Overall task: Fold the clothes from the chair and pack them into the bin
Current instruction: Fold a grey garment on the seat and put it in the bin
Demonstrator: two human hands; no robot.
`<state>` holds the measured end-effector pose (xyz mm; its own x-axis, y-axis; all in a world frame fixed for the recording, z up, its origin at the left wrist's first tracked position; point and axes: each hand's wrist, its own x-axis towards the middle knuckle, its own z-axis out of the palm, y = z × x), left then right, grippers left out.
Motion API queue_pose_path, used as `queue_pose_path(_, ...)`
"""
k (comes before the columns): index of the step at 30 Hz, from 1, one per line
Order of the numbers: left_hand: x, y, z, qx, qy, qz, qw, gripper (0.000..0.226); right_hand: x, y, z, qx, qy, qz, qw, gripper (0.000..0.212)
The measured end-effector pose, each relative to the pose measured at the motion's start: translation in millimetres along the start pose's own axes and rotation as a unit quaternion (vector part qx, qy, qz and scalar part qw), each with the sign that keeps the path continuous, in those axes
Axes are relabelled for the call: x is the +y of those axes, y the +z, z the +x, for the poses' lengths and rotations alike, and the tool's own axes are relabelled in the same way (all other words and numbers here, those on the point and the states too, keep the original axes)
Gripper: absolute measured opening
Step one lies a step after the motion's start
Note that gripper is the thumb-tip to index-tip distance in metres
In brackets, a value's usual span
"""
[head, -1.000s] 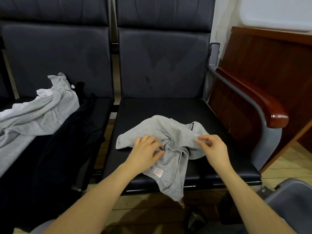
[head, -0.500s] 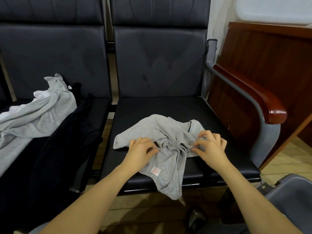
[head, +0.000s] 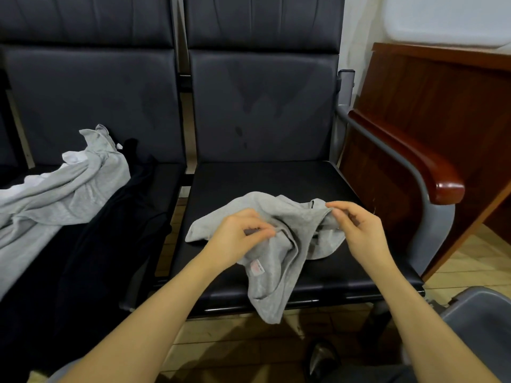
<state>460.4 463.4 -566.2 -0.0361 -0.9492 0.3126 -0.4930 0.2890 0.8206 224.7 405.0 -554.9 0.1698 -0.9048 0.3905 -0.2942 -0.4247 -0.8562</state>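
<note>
Both hands lifted | grey garment [head: 279,244] pinched between fingers [head: 260,233]

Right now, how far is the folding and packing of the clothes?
Early. Nothing looks folded or packed. In hand: the left hand and right hand each pinch the crumpled small grey garment on the right seat. Left: the grey clothes and black garment heaped on the left seat, then packing into the grey bin.

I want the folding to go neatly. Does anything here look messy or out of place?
The grey garment is bunched and twisted between both hands, one end drooping over the seat edge. More clothes lie heaped, unfolded, on the next chair.
</note>
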Motion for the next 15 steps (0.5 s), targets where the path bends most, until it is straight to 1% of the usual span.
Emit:
queue_pose_path(2,-2,2,-3,-0.039,-0.010,0.001,0.999,0.006,4,-1,0,0.002,0.011,-0.041,0.999,0.016)
queue_pose_path(3,-7,3,-3,-0.038,-0.016,0.023,0.999,0.008,6,-1,-1,0.000,0.013,-0.067,0.998,0.015)
queue_pose_path(4,-15,3,-2,-0.026,-0.017,0.077,0.997,0.012,8,0,-1,-0.002,0.014,-0.087,0.996,0.015)
queue_pose_path(6,-31,1,-1,0.000,-0.026,0.216,0.976,0.023,7,3,0,-0.007,0.029,-0.085,0.996,0.015)
queue_pose_path(8,-43,-2,0,0.015,-0.054,0.275,0.960,0.030,5,10,-1,-0.015,0.048,-0.066,0.997,0.017)
queue_pose_path(10,-52,-2,1,0.005,-0.072,0.289,0.955,0.034,3,20,-1,-0.031,0.056,-0.065,0.996,0.022)
queue_pose_path(12,-60,0,2,-0.018,-0.071,0.288,0.955,0.032,-1,34,-1,-0.057,0.051,-0.070,0.995,0.027)
queue_pose_path(13,-63,1,3,-0.026,-0.073,0.278,0.958,0.030,-2,40,-1,-0.070,0.042,-0.088,0.993,0.027)
queue_pose_path(15,-69,2,4,-0.026,-0.076,0.261,0.962,0.023,-3,54,1,-0.094,0.028,-0.161,0.982,0.020)
